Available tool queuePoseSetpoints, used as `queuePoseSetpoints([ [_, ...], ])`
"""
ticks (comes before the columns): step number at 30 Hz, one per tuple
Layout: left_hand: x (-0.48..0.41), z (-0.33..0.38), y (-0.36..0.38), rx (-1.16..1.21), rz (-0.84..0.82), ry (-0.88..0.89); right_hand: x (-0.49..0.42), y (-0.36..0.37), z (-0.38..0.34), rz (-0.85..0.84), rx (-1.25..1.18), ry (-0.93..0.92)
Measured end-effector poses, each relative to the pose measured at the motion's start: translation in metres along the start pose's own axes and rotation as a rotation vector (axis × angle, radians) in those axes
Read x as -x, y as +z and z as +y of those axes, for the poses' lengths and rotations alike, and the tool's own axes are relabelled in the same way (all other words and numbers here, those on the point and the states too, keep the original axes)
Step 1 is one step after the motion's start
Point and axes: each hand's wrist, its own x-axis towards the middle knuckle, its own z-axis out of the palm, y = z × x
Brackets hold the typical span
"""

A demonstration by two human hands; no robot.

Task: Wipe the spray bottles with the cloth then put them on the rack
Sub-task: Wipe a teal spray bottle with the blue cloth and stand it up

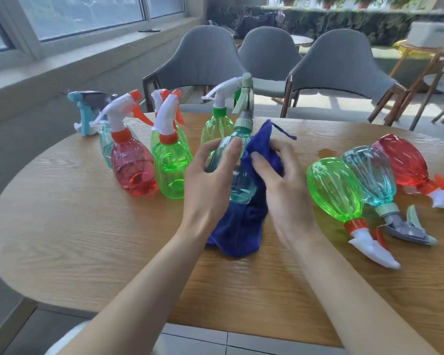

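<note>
My left hand (210,175) grips a teal spray bottle (241,185) upright over the middle of the wooden table (87,239). My right hand (280,185) holds a blue cloth (241,226) against the bottle's right side; the cloth's lower part lies on the table. Several upright bottles stand to the left: a red one (132,165), a green one (171,170), another green one (217,126) behind, and a teal one (105,144) partly hidden. On the right lie three bottles on their sides: green (336,190), teal (372,175), red (400,162).
Three grey chairs (328,73) stand along the table's far edge. A window ledge (62,62) runs along the left wall. A wooden stool frame (420,70) stands at the back right. No rack is in view.
</note>
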Motion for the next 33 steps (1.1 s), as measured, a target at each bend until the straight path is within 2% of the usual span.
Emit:
queuePoseSetpoints([
  [5,0.009,0.003,0.002,-0.043,-0.147,0.061,-0.013,-0.01,-0.004,0.075,-0.151,0.122],
  [10,0.005,0.006,-0.001,-0.15,-0.177,0.109,-0.011,-0.011,-0.002,0.074,-0.379,0.232],
  [14,0.006,0.003,0.0,-0.137,-0.185,0.144,-0.011,-0.01,-0.002,0.071,-0.474,0.284],
  [17,0.007,0.001,0.003,-0.095,-0.138,0.121,-0.008,-0.005,0.0,0.07,-0.367,0.249],
  [22,-0.001,0.002,-0.002,-0.055,-0.053,0.085,-0.001,0.0,0.004,0.029,0.025,0.041],
  [24,-0.001,0.002,-0.004,-0.065,-0.087,0.1,-0.003,-0.002,0.003,0.036,0.002,0.041],
  [28,0.006,0.002,-0.002,-0.108,-0.204,0.125,-0.01,-0.003,-0.002,0.102,-0.226,0.197],
  [30,0.006,0.0,0.0,-0.096,-0.17,0.09,-0.008,-0.002,-0.001,0.074,-0.177,0.182],
  [33,-0.002,-0.001,-0.001,-0.06,-0.049,0.042,0.0,0.002,0.001,-0.021,0.089,0.01],
])
